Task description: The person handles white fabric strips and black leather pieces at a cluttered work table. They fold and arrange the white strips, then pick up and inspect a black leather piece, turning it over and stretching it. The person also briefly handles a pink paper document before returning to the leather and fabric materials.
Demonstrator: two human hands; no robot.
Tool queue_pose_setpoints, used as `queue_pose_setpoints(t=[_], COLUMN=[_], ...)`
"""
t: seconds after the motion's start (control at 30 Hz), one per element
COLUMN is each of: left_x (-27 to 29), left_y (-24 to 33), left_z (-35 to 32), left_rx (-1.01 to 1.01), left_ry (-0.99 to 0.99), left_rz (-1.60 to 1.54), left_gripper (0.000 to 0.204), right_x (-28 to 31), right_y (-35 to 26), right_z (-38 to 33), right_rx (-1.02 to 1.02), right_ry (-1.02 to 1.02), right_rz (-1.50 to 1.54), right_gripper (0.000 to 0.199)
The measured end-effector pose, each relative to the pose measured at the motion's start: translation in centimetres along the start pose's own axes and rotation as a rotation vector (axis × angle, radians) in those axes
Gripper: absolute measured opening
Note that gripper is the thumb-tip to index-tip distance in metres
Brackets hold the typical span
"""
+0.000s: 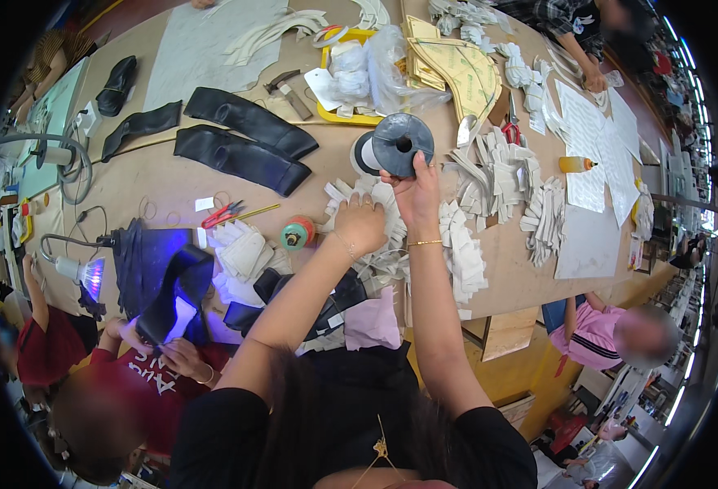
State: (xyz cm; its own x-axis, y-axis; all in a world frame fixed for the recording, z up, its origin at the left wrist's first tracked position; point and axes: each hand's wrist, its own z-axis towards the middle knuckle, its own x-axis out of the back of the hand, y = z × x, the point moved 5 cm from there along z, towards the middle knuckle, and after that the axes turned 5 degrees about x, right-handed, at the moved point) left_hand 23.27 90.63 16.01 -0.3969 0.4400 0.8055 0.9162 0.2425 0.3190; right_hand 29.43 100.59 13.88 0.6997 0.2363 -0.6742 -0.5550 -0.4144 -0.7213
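My right hand (pixel 414 191) is raised over the table and grips the lower rim of a large grey tape roll (pixel 395 145) with a white inner band. My left hand (pixel 360 222) is closed in a loose fist and rests on a heap of white cut pieces (pixel 375 244) just left of my right wrist. A gold bangle sits on my right wrist. More white pieces (pixel 465 253) lie to the right of my right forearm.
Long black boot shafts (pixel 240 143) lie at left centre, and a yellow tray (pixel 351 77) with plastic bags is at the back. Red-handled scissors (pixel 222 214) and a small thread spool (pixel 296 233) lie left of my hands. A person at left holds a black boot (pixel 171 297) under a violet lamp (pixel 90 275).
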Motion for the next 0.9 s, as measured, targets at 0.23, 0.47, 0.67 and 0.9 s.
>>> queue_pose_setpoints(t=[0.23,0.47,0.67,0.9], left_x=[-6.0,-6.8,-5.3,-3.0], left_y=[-0.2,0.3,2.2,7.9], left_z=[0.9,1.1,-1.0,-5.1], left_rx=[0.086,0.126,0.101,-0.162], left_ry=[0.021,-0.054,0.109,0.212], left_rz=[-0.053,-0.023,-0.001,-0.346], left_gripper=[0.076,0.081,0.081,0.071], right_x=[-0.5,-0.7,1.7,12.2], right_y=[1.0,-0.4,-6.8,-16.2], right_z=[0.7,0.0,-6.7,-14.9], right_rx=[0.003,-0.046,0.079,-0.040], right_ry=[0.007,0.143,0.077,0.046], right_rz=[-0.016,-0.236,-0.567,-0.664], right_gripper=[0.031,0.076,0.065,0.031])
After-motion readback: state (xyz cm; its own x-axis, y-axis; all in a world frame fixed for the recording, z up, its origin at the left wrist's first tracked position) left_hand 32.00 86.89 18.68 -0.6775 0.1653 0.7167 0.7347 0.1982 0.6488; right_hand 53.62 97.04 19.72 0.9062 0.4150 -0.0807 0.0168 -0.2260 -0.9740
